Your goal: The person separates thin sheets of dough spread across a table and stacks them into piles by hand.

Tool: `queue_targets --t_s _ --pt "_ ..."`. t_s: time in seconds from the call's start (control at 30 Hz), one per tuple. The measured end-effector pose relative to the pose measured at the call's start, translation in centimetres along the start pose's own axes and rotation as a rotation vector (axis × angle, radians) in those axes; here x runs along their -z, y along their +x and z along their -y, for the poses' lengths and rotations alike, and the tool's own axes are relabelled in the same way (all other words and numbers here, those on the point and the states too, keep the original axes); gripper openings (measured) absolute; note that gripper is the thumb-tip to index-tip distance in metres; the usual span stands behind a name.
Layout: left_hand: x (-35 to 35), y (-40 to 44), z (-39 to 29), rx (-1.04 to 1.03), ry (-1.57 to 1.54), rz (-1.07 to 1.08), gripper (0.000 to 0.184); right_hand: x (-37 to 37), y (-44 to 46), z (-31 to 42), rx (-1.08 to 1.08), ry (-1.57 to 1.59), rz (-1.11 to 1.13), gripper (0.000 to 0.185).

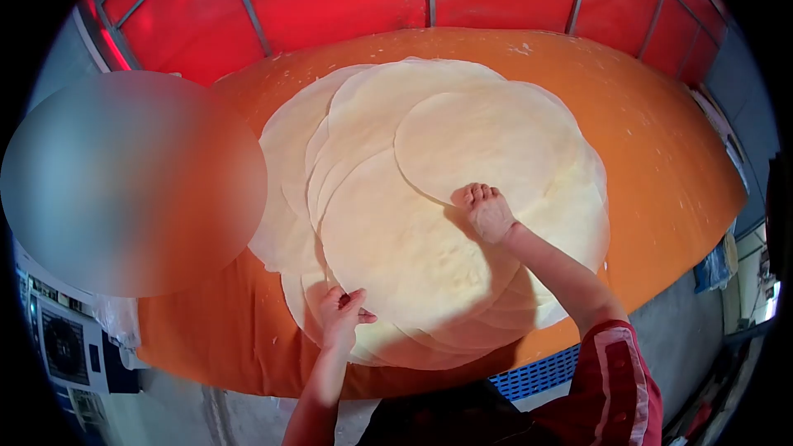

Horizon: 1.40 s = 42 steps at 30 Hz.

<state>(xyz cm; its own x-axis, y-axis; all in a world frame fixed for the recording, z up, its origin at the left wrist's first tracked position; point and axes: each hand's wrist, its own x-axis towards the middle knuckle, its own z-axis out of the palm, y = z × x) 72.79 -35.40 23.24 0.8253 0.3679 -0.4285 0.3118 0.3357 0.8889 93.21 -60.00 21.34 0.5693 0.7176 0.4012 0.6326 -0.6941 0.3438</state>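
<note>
A wide, overlapping pile of thin round dough sheets (pixel 363 107) lies on an orange cloth-covered surface. My right hand (pixel 489 213) is closed, fingers curled, at the lower edge of the upper right dough sheet (pixel 475 140). That edge meets its fingertips, and a shadow falls just below. Over the lower left rim of the pile is my left hand (pixel 343 316), its fingers partly bent and its thumb apart from them. Close beside it runs the edge of the front dough sheet (pixel 405 248). I see nothing held in the left hand.
The orange cover (pixel 652 157) bears white specks. Red panels (pixel 339 0) with metal bars stand behind it. Below the front edge is a blue perforated crate (pixel 541 373). A blurred oval hides the left side. A grey-white machine (pixel 70 347) stands at lower left.
</note>
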Motion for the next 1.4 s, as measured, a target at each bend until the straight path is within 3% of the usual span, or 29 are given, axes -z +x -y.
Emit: queue_targets --t_s 0.03,0.1,0.13,0.2,0.27,0.33,0.4,0.43,0.5,0.57,0.67,0.93,1.03,1.2,1.27,1.3,1.33,1.4 --pt "-0.4 -0.1 -0.2 -0.026 0.020 0.002 0.016 1.2 1.0 -0.5 -0.086 0.009 0.163 0.020" --pt "-0.8 -0.6 0.1 -0.044 0.023 -0.006 0.015 1.1 3.7 -5.0 -0.045 0.395 0.324 0.019" --pt "-0.8 -0.9 0.2 0.007 -0.034 0.074 0.016 0.2 5.2 -7.8 -0.043 0.318 0.276 0.013" --pt "-0.7 -1.2 0.7 0.054 -0.093 0.156 0.017 5.6 8.5 -9.9 -0.167 0.253 0.076 0.008" --pt "-0.9 -1.4 1.9 0.061 -0.198 0.220 0.023 10.5 9.3 -8.0 -0.067 0.168 -0.027 0.006" --pt "-1.4 -1.9 1.7 0.078 -0.268 0.239 0.027 12.1 7.5 -3.9 0.003 -0.039 0.200 0.011" --pt "-1.1 -1.8 1.7 0.113 -0.451 0.295 0.026 11.7 4.1 1.3 0.160 -0.050 0.227 0.021" --pt "-0.6 -1.7 1.8 0.117 -0.459 0.292 0.026 12.7 2.9 4.4 0.149 -0.070 0.401 0.031" --pt "0.3 -1.3 2.5 0.071 -0.496 0.382 0.024 11.2 0.1 7.9 0.182 0.151 0.503 0.046" --pt "0.6 -0.9 3.0 0.065 -0.474 0.366 0.023 10.0 -1.2 10.1 0.140 0.386 0.315 0.043" --pt "0.5 -1.1 3.3 0.051 -0.468 0.364 0.021 10.6 -2.1 13.3 0.047 0.399 0.144 0.041" --pt "0.6 -1.1 1.7 0.057 -0.450 0.477 0.019 12.3 -4.2 15.2 -0.116 0.563 0.162 0.049" --pt "-0.1 -2.5 -0.2 0.063 -0.431 0.317 0.017 14.2 -4.1 15.4 -0.137 0.530 0.161 0.047" --pt "-0.1 -1.8 -0.2 0.044 -0.405 0.387 0.020 12.9 -3.5 14.9 -0.085 0.400 0.070 0.042" --pt "0.0 -1.9 -0.7 0.022 -0.385 0.402 0.023 13.9 -2.7 12.8 0.004 0.542 0.380 0.042" --pt "0.1 -2.2 -0.8 -0.016 -0.417 0.371 0.025 14.6 -1.7 11.5 -0.027 0.614 0.500 0.031" --pt "-0.2 -2.3 -1.1 -0.023 -0.411 0.374 0.025 14.8 -0.7 9.7 -0.030 0.614 0.491 0.031" --pt "-1.2 -2.4 -1.5 -0.091 -0.360 0.383 0.026 14.8 0.5 6.3 -0.226 1.047 0.713 0.018"
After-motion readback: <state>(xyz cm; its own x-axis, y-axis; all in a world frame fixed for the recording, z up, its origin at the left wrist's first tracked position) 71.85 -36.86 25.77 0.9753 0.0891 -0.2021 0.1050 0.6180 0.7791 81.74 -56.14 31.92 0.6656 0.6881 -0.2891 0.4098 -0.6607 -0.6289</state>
